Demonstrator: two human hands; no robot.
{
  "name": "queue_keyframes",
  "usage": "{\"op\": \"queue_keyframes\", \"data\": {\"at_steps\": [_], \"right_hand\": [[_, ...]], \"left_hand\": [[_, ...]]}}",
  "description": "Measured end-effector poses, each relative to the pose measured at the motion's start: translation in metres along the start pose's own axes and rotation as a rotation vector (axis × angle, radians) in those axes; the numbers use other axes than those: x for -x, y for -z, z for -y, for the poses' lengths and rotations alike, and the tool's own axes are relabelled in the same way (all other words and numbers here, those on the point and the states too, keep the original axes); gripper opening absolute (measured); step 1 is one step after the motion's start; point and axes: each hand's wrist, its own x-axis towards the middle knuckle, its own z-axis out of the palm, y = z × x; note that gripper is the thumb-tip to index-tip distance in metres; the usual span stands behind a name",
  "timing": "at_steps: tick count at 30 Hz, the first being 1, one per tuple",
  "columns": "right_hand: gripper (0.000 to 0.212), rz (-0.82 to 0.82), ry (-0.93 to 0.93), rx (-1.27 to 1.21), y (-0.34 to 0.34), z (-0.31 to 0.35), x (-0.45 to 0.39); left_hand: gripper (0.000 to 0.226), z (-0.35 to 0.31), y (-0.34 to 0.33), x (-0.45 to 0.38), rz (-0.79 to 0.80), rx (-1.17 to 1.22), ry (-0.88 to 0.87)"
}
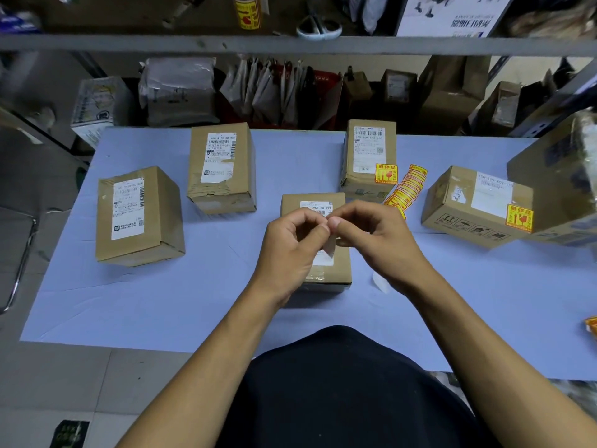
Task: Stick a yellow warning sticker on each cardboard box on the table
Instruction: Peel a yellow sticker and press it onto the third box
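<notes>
Several cardboard boxes stand on the blue table [161, 302]. The far-right box [475, 205] and the back-right box [368, 156] each carry a yellow warning sticker. The left box [135, 218] and the back-middle box [221, 166] show only white shipping labels. Over the centre box [336, 270], my left hand [290, 247] and my right hand [378, 240] meet and pinch a small sticker piece [330, 245], seen from its pale back side. A strip of yellow stickers [407, 189] lies behind my right hand.
A large box [562, 182] sits at the table's right edge. A scrap of pale backing paper [379, 281] lies by my right wrist. Behind the table, metal shelving [290, 45] holds parcels, bags and a yellow sticker roll [247, 11].
</notes>
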Motion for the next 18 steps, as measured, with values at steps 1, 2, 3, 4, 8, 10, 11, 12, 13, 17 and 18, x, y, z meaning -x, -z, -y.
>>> {"op": "queue_keyframes", "data": {"at_steps": [1, 2, 3, 4, 8, 10, 11, 12, 13, 17, 18], "right_hand": [[0.009, 0.02, -0.024, -0.028, 0.001, 0.0, 0.0], [0.01, 0.028, -0.045, -0.052, 0.003, -0.001, 0.0], [0.011, 0.028, -0.062, -0.067, 0.004, -0.001, 0.001], [0.012, 0.022, -0.078, -0.074, 0.004, -0.002, 0.002], [0.017, -0.002, -0.156, -0.095, 0.005, -0.007, 0.009], [0.021, -0.043, -0.229, -0.171, 0.007, -0.012, 0.012], [0.021, -0.073, -0.277, -0.22, 0.01, -0.015, 0.013], [0.02, -0.105, -0.328, -0.267, 0.012, -0.017, 0.014], [0.018, -0.134, -0.377, -0.308, 0.015, -0.02, 0.015], [0.015, -0.241, -0.494, -0.395, 0.037, -0.034, 0.021], [0.014, -0.273, -0.508, -0.415, 0.043, -0.038, 0.023]], "left_hand": [[0.013, 0.001, 0.001, 0.0, 0.0, -0.03, -0.013], [0.013, 0.003, 0.001, 0.0, 0.001, -0.054, -0.023], [0.012, 0.004, 0.0, 0.001, 0.003, -0.076, -0.031], [0.011, 0.004, -0.002, 0.002, 0.002, -0.093, -0.034], [0.011, 0.01, -0.009, 0.006, -0.017, -0.11, -0.015], [0.013, 0.015, -0.014, 0.008, -0.047, -0.067, 0.07], [0.015, 0.018, -0.017, 0.009, -0.067, -0.028, 0.14], [0.017, 0.022, -0.02, 0.01, -0.085, 0.015, 0.209], [0.018, 0.026, -0.022, 0.011, -0.095, 0.05, 0.262], [0.028, 0.049, -0.027, 0.017, -0.097, 0.012, 0.335], [0.029, 0.055, -0.029, 0.019, -0.096, -0.016, 0.349]]}}
